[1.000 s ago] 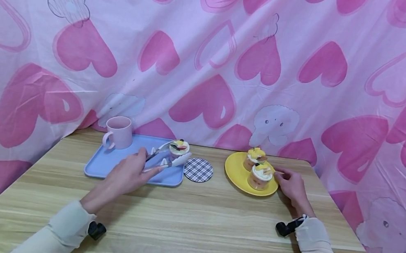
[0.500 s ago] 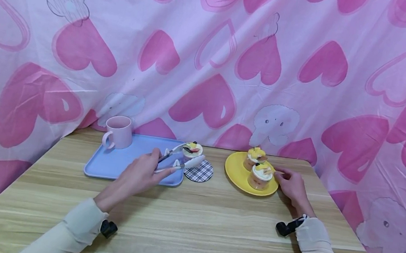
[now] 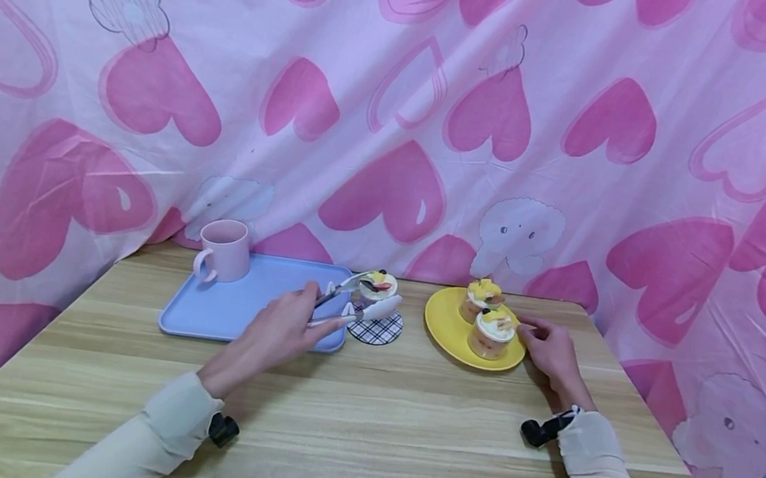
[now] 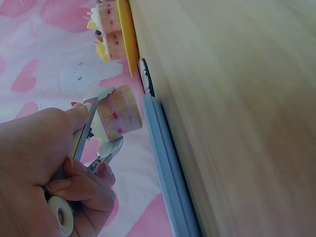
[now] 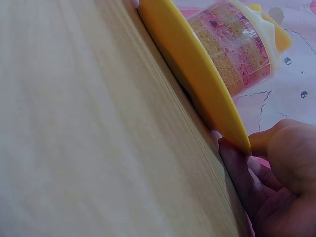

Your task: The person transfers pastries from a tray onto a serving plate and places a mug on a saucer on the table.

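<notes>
Two cake-filled cups (image 3: 490, 336) on plate (image 3: 438, 332), third cup (image 4: 121, 112) in tongs (image 3: 378, 311)

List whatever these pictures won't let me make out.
- Head view: the floor inside the mug, hidden by its near wall.
- Head view: part of the coaster, covered by the held cake and tongs.
- Head view: the rear cake's lower part, behind the front cake.
- Left wrist view: the tray's near end, cut off by the bottom edge.
- Right wrist view: the plate's far end, cut off by the top edge.
</notes>
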A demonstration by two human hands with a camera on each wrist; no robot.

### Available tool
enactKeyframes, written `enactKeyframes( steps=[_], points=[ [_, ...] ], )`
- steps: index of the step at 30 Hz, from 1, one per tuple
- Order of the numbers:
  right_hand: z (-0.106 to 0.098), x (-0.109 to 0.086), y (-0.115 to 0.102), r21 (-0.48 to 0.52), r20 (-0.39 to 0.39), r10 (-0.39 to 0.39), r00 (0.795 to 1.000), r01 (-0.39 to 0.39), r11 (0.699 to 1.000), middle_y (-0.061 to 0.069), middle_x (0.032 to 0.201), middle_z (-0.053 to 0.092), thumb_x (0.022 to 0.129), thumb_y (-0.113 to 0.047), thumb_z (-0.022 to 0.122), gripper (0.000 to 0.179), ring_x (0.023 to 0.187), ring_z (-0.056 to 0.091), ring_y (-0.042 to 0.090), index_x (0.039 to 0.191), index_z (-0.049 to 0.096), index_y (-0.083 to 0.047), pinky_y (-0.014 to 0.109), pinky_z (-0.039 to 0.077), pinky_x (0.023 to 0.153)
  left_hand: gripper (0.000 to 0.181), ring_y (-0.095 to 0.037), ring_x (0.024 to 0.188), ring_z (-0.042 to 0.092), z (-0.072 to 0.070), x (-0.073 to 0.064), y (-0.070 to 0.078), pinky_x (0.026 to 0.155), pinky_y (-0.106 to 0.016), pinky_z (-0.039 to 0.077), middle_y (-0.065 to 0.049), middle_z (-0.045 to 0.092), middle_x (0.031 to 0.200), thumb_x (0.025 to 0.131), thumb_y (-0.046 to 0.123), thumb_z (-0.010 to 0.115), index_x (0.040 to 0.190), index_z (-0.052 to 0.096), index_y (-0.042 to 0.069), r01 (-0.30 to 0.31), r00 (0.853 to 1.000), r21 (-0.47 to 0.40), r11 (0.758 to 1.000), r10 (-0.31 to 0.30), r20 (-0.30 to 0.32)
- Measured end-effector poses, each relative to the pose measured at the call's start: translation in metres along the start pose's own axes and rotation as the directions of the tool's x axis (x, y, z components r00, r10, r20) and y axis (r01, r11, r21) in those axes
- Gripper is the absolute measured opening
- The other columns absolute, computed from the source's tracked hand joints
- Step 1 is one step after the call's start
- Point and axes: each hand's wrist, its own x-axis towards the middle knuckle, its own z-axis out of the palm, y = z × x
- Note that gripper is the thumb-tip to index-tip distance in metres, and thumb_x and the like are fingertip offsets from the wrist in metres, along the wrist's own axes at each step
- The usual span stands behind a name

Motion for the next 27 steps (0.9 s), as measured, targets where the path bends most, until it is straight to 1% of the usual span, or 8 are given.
enactKeyframes(
  steps=[6,11,16,19,23,27],
  points=[
    [-0.001,0.001,0.001,-0.010,-0.006,-0.020,1.000,0.020,1.000,0.017,0.122,0.064,0.104,-0.032,0.054,0.040,0.109,0.057,0.029,0.141,0.059,-0.017,0.031,0.044,0.084,0.061,-0.019,0.063,0.052,0.005,0.006,0.009,0.051,-0.030,0.040,-0.006,0.050,0.078,0.089,0.065,0.064,0.113,0.049,0.011,-0.014,1.000,0.002,1.000,0.014,-0.003],
    [0.000,0.002,0.001,-0.017,-0.003,-0.016,1.000,0.016,1.000,0.016,0.122,0.063,0.104,-0.032,0.055,0.040,0.109,0.057,0.028,0.141,0.059,-0.019,0.031,0.043,0.084,0.061,-0.019,0.062,0.052,0.009,0.009,0.015,0.051,-0.031,0.040,-0.006,0.050,0.076,0.088,0.065,0.064,0.110,0.049,0.010,-0.027,1.000,0.006,1.000,0.027,-0.014],
    [-0.001,0.002,0.001,-0.019,-0.003,-0.012,1.000,0.012,1.000,0.017,0.122,0.063,0.104,-0.032,0.054,0.040,0.109,0.056,0.028,0.141,0.059,-0.020,0.032,0.043,0.084,0.062,-0.019,0.063,0.053,0.014,0.013,0.020,0.050,-0.031,0.041,-0.005,0.053,0.080,0.088,0.066,0.064,0.113,0.050,0.010,-0.038,0.999,0.003,0.999,0.038,-0.016],
    [-0.001,0.002,0.001,-0.018,-0.006,-0.015,1.000,0.014,1.000,0.017,0.122,0.063,0.104,-0.032,0.054,0.040,0.108,0.056,0.028,0.141,0.058,-0.019,0.031,0.043,0.083,0.063,-0.019,0.064,0.054,0.017,0.016,0.024,0.051,-0.030,0.043,-0.005,0.055,0.082,0.088,0.066,0.064,0.114,0.050,0.010,-0.047,0.999,-0.015,0.999,0.046,-0.016],
    [0.000,0.003,0.002,-0.019,-0.016,-0.021,1.000,0.021,1.000,0.016,0.121,0.064,0.104,-0.032,0.054,0.040,0.108,0.057,0.028,0.141,0.059,-0.018,0.030,0.043,0.083,0.063,-0.019,0.068,0.056,0.020,0.018,0.031,0.054,-0.029,0.044,-0.004,0.057,0.085,0.088,0.065,0.064,0.116,0.050,0.011,-0.057,0.998,-0.022,0.998,0.057,-0.016],
    [0.000,0.003,0.002,-0.015,-0.012,-0.016,1.000,0.016,1.000,0.016,0.121,0.064,0.104,-0.032,0.054,0.040,0.108,0.057,0.027,0.141,0.059,-0.019,0.031,0.044,0.084,0.064,-0.019,0.070,0.056,0.024,0.021,0.036,0.056,-0.030,0.044,-0.004,0.057,0.088,0.089,0.065,0.064,0.121,0.049,0.011,-0.054,0.999,-0.020,0.998,0.054,-0.004]
  ],
)
